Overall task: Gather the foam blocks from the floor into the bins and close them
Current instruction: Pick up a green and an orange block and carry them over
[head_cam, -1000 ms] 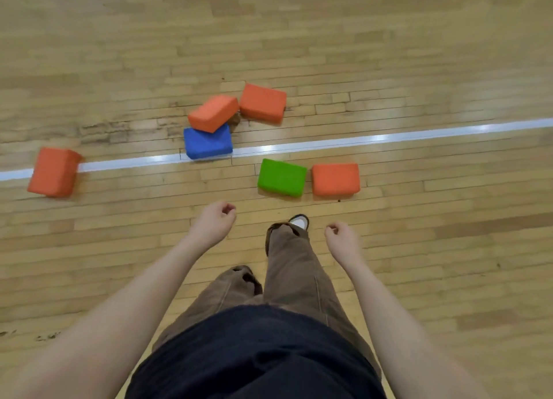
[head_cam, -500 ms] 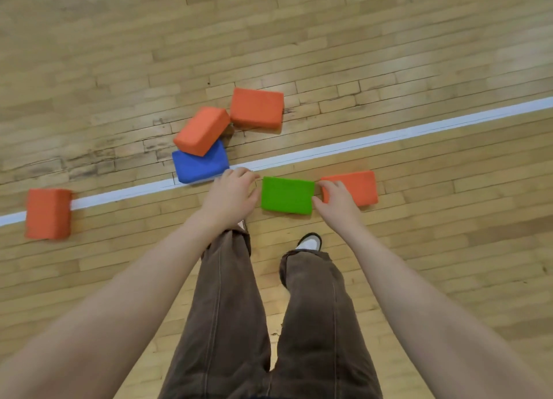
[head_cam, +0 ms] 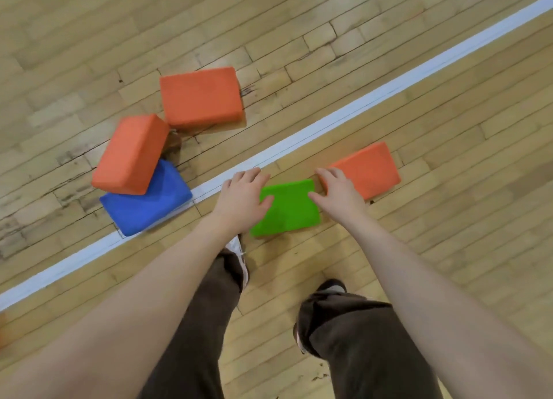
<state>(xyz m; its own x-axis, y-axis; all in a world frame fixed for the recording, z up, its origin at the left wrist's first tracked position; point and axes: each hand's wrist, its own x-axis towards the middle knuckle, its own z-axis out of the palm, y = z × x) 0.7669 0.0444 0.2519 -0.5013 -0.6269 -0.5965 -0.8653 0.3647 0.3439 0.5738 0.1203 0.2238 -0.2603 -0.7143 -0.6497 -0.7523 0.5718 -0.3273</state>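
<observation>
Both hands reach down to the green block (head_cam: 285,207) at frame center, on the wood floor (head_cam: 449,219) just below the white line (head_cam: 374,95). Left hand (head_cam: 242,199) is at the block's left end, fingers curled over the far edge, thumb lying on the top face, so it grips that end. Right hand (head_cam: 338,189) is at the right end, thumb on the top face, fingers bent over the far right corner, also gripping. Block lies flat on the floor.

Orange block (head_cam: 371,169) lies just right of the green one, close behind the right hand; contact unclear. Blue block (head_cam: 149,202) sits left of center across the white line, with a tilted orange block (head_cam: 130,155) leaning on its upper part. A third orange block (head_cam: 200,96) lies flat above, upper center-left, touching the tilted one at a corner. Brown trouser legs (head_cam: 368,344) and shoes (head_cam: 239,252) fill the lower center.
</observation>
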